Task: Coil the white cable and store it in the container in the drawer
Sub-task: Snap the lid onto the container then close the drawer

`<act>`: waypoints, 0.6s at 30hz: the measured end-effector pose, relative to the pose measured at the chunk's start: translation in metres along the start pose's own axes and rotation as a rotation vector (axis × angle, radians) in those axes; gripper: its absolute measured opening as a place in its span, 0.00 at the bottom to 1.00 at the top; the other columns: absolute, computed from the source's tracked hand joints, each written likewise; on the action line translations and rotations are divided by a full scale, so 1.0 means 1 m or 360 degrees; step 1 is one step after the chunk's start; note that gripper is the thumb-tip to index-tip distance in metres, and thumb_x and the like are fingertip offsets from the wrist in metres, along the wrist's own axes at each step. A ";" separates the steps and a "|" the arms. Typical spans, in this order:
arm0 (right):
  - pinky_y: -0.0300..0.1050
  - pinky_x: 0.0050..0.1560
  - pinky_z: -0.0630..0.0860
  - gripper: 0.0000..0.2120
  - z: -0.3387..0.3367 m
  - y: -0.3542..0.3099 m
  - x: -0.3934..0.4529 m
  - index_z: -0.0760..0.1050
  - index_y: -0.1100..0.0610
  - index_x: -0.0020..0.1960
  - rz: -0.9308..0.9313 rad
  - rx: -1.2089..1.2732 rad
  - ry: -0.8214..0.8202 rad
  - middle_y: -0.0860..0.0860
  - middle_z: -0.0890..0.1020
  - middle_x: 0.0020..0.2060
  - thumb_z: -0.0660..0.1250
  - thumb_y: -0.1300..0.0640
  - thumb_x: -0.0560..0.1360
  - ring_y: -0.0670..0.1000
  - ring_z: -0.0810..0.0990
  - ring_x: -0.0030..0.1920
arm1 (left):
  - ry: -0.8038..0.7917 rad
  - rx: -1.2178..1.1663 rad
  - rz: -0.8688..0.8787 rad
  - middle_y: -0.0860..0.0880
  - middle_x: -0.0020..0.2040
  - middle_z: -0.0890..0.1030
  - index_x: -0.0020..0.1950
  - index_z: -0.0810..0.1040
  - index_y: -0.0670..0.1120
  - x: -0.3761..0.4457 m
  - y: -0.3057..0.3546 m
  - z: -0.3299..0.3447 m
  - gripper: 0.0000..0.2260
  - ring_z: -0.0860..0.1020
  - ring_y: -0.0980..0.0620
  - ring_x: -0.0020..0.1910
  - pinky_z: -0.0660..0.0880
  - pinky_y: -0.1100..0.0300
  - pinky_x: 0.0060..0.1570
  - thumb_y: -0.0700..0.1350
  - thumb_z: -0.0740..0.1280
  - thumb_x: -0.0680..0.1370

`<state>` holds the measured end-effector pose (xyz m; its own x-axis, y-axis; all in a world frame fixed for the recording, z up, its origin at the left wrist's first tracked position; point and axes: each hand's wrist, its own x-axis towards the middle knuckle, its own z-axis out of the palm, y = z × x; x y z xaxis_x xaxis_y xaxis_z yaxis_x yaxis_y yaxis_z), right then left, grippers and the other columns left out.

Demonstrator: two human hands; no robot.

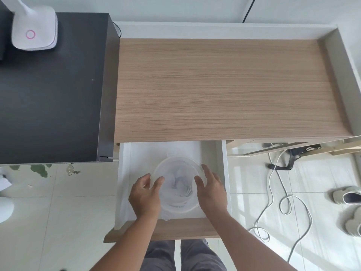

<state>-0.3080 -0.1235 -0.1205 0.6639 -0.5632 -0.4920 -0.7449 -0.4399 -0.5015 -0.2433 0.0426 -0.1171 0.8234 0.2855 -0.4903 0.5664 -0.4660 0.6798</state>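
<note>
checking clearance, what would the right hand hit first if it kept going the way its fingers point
Probably the back wall of the drawer, past the container rim; the right hand may already touch that rim, depth is unclear.

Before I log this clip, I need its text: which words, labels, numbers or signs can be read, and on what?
No words or numbers are readable.
Lamp base: a pink ring sign, no lettering.
Container lid: a small reddish mark near its front edge, too blurred to read.

— Where's the container (178, 184)?
— In the drawer (219, 153), under the desk's (224, 87) front edge.
— And the cable (180, 185)?
— Inside it; hands on both sides.
</note>
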 end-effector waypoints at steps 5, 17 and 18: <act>0.50 0.50 0.75 0.20 0.004 -0.003 0.005 0.65 0.40 0.75 0.0123 0.0087 -0.0032 0.47 0.77 0.67 0.60 0.46 0.83 0.54 0.79 0.62 | 0.0039 -0.0110 -0.0134 0.56 0.48 0.83 0.58 0.84 0.48 -0.006 0.001 0.004 0.16 0.80 0.58 0.44 0.74 0.69 0.43 0.53 0.77 0.73; 0.44 0.46 0.72 0.17 -0.005 0.001 0.019 0.69 0.38 0.69 0.0188 0.0200 -0.0163 0.45 0.81 0.59 0.65 0.46 0.80 0.51 0.80 0.52 | -0.0503 0.0615 0.0533 0.51 0.69 0.78 0.75 0.65 0.57 0.004 -0.020 -0.029 0.41 0.77 0.49 0.65 0.77 0.50 0.60 0.65 0.77 0.66; 0.44 0.45 0.71 0.17 -0.007 0.001 0.022 0.69 0.38 0.68 0.0191 0.0169 -0.0200 0.44 0.81 0.57 0.65 0.45 0.80 0.50 0.79 0.50 | -0.0601 0.0860 0.0701 0.51 0.73 0.74 0.77 0.61 0.59 0.004 -0.026 -0.035 0.46 0.74 0.46 0.68 0.76 0.45 0.62 0.68 0.76 0.64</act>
<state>-0.2944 -0.1412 -0.1268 0.5788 -0.5123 -0.6344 -0.8124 -0.2949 -0.5030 -0.2535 0.0849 -0.1175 0.8458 -0.2781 -0.4552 0.0161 -0.8397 0.5428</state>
